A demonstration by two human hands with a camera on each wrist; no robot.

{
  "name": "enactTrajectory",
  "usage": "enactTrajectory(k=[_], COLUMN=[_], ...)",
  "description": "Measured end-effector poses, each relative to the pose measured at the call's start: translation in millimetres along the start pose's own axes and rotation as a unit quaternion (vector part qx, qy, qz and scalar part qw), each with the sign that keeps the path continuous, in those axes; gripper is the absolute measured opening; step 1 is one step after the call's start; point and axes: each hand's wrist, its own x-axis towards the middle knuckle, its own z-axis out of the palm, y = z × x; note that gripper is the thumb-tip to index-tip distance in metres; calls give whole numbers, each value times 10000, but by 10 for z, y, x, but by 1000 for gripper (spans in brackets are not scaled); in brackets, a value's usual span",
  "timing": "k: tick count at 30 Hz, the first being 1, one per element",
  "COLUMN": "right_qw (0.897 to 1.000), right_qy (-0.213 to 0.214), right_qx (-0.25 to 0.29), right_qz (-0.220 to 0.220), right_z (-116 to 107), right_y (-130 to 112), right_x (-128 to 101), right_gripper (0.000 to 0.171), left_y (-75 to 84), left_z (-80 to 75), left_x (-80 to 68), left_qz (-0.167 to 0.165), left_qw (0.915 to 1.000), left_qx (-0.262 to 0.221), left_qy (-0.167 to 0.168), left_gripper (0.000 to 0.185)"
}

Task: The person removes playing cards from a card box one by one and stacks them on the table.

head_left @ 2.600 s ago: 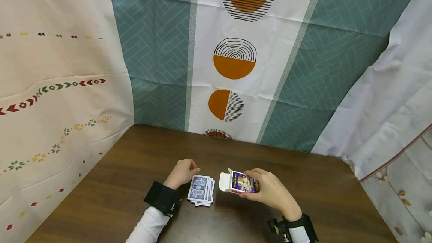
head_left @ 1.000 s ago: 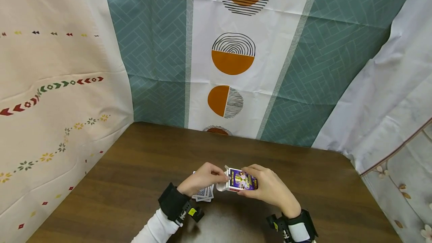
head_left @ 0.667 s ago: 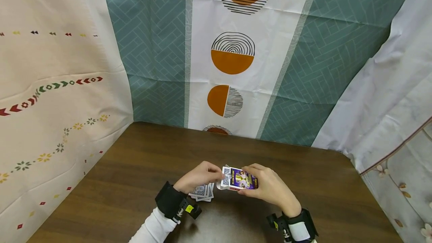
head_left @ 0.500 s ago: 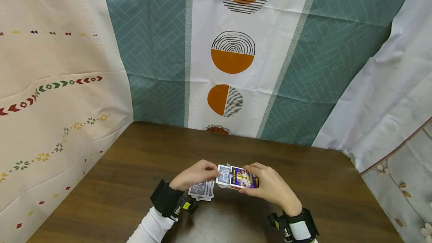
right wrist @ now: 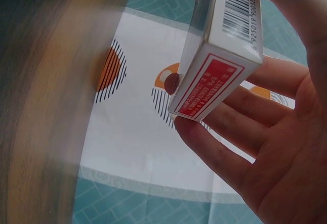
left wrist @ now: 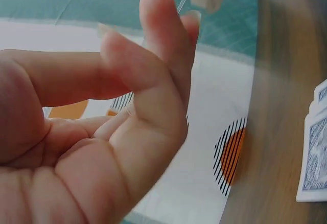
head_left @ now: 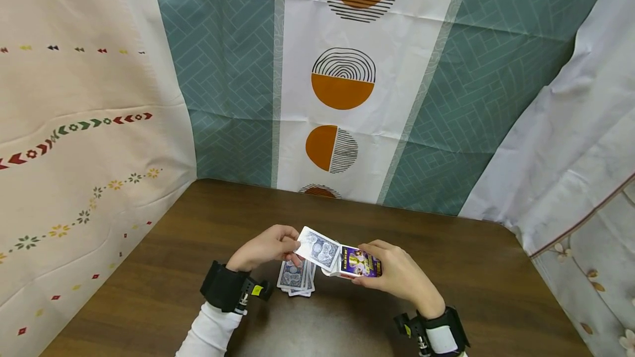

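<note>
My right hand (head_left: 392, 275) grips a purple card box (head_left: 358, 263) just above the brown table (head_left: 198, 247), its open end toward the left. In the right wrist view the fingers (right wrist: 240, 147) curl under the box (right wrist: 222, 55), showing its barcode and red end. My left hand (head_left: 268, 247) pinches a blue-backed card (head_left: 318, 248) that sticks halfway out of the box mouth, tilted up to the left. The left wrist view shows thumb and fingers (left wrist: 163, 55) pressed together on the card's thin edge. A loose pile of blue-backed cards (head_left: 296, 278) lies on the table under the left hand.
Patterned cloths hang round the table: cream at left (head_left: 84, 142), teal and white with orange circles (head_left: 342, 87) behind, white at right (head_left: 580, 142). The table's rounded right corner (head_left: 511, 236) lies near the right hand.
My left hand left the pile, reached the box mouth and has drawn a card out leftward, lifting its free end. The right hand has kept the box nearly still.
</note>
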Motion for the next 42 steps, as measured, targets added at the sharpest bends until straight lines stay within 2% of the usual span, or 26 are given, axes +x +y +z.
enactTrajectory(k=[7, 13, 18, 21, 27, 33, 36, 42], right_qw=[10000, 9999, 9999, 9998, 9998, 9999, 9999, 9999], right_qy=[-13, -49, -82, -100, -119, -69, -75, -94], right_qx=[60, 93, 99, 110, 90, 61, 41, 68], right_qz=[-21, 30, 81, 119, 125, 68, 65, 68], right_z=[18, 30, 44, 49, 54, 50, 49, 45], right_y=[12, 21, 26, 28, 33, 40, 39, 32], right_x=[-6, -16, -21, -20, -18, -15, -14, -9], right_gripper=[59, 60, 61, 62, 62, 62, 62, 61], left_y=[-56, -141, -299, -413, -563, -585, -592, -642], left_z=[-180, -268, -298, -287, -174, -51, -22, -1], left_x=[-37, -33, 29, 90, 210, 258, 257, 243], left_qz=[152, 113, -133, -338, -818, -1232, -1320, -1214], left_qw=[9983, 9961, 9942, 9902, 9740, 9598, 9534, 9309], left_qx=[125, 238, 239, 289, 815, 1113, 1339, 2261], left_qy=[543, 847, 1042, 1321, 1952, 2262, 2362, 2598], left_gripper=[26, 30, 29, 24, 14, 11, 12, 16])
